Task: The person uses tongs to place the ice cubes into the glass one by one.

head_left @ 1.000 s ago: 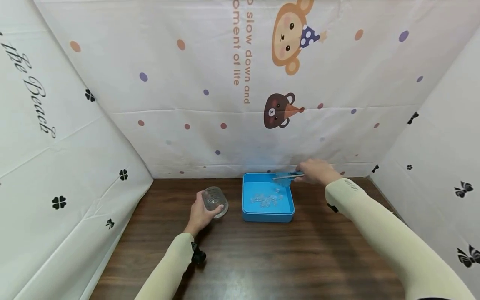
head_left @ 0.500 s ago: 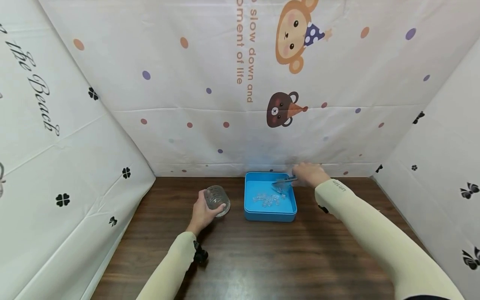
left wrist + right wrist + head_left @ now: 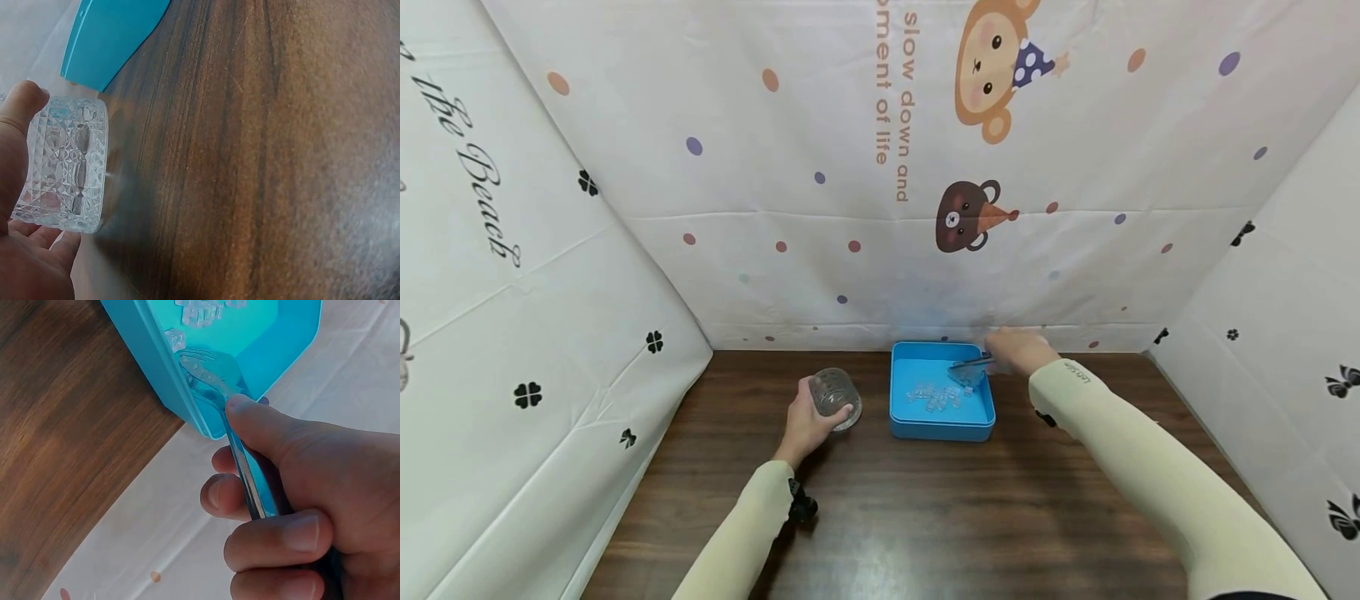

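Gripping left: the left hand (image 3: 803, 429) curls round a clear glass (image 3: 833, 390) left of the blue box (image 3: 942, 432), its far fingers partly hidden.
Right hand: the right hand (image 3: 1018, 348) pinches shiny metal tongs (image 3: 247, 474), their handle lost in the palm, tips inside the box and blurred into blue reflections.
Cubes: small clear cubes (image 3: 934, 397), clustered on the box floor, too jumbled to count.
Glass wall: cut in a diamond pattern.
Box: smooth, round-cornered, cropped in both wrist views.
Tabletop: dark, streaky wood grain (image 3: 925, 508).
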`<action>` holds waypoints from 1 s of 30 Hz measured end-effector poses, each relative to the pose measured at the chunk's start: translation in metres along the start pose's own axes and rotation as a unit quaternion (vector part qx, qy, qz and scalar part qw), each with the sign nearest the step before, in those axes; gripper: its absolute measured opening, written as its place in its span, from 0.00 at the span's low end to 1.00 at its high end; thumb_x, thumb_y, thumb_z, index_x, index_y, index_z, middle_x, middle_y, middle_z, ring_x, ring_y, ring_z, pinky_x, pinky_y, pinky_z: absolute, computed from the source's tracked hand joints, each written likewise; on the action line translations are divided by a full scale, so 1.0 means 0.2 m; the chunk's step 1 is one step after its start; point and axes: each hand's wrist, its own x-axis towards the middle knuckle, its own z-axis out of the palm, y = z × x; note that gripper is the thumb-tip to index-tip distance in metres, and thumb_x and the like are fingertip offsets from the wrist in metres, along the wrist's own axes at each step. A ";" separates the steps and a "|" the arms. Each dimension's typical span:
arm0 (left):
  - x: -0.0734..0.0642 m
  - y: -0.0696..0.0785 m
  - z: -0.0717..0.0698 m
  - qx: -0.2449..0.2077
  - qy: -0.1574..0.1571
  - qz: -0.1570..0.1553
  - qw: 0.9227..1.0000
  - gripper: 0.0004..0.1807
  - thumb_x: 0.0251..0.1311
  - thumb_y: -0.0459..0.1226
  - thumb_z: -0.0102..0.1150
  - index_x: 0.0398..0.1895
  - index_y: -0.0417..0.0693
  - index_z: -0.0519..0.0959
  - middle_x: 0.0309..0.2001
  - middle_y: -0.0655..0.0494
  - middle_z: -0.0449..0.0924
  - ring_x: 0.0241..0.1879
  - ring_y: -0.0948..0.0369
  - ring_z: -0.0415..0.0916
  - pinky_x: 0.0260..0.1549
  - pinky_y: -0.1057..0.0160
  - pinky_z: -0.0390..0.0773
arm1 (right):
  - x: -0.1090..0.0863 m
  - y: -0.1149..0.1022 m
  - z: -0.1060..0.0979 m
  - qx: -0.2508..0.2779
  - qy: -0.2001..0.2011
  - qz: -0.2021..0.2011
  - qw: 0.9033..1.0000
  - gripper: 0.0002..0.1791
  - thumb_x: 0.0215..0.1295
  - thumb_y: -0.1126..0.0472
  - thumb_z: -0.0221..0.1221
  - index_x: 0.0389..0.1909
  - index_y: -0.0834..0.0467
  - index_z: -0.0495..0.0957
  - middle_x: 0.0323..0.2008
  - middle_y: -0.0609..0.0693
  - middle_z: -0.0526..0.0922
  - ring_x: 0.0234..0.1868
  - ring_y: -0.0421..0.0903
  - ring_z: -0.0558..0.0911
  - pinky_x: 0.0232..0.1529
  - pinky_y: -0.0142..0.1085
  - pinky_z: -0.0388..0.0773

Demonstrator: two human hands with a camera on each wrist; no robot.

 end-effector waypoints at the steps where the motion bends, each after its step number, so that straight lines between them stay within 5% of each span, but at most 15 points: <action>1: 0.00 0.00 0.00 -0.001 -0.001 0.000 1.000 0.49 0.55 0.47 0.77 0.72 0.40 0.58 0.63 0.34 0.74 0.62 0.41 0.74 0.59 0.40 0.74 | 0.00 0.00 0.00 0.002 -0.001 -0.001 1.000 0.11 0.67 0.52 0.69 0.35 0.56 0.83 0.24 0.48 0.78 0.25 0.45 0.76 0.25 0.37 0.75; 19: -0.01 0.00 0.00 -0.001 -0.003 0.009 1.000 0.48 0.55 0.47 0.77 0.72 0.40 0.58 0.63 0.35 0.74 0.62 0.41 0.74 0.60 0.40 0.73 | -0.01 0.01 0.02 0.008 0.019 0.001 1.000 0.10 0.67 0.54 0.69 0.38 0.57 0.83 0.26 0.48 0.79 0.26 0.46 0.77 0.27 0.41 0.79; 30: -0.11 0.01 -0.01 -0.008 -0.022 0.027 0.999 0.48 0.55 0.48 0.78 0.72 0.41 0.60 0.63 0.39 0.74 0.61 0.44 0.74 0.59 0.40 0.74 | -0.03 0.03 0.02 0.018 0.026 0.006 0.999 0.12 0.68 0.53 0.69 0.43 0.57 0.81 0.30 0.48 0.78 0.29 0.47 0.76 0.28 0.40 0.78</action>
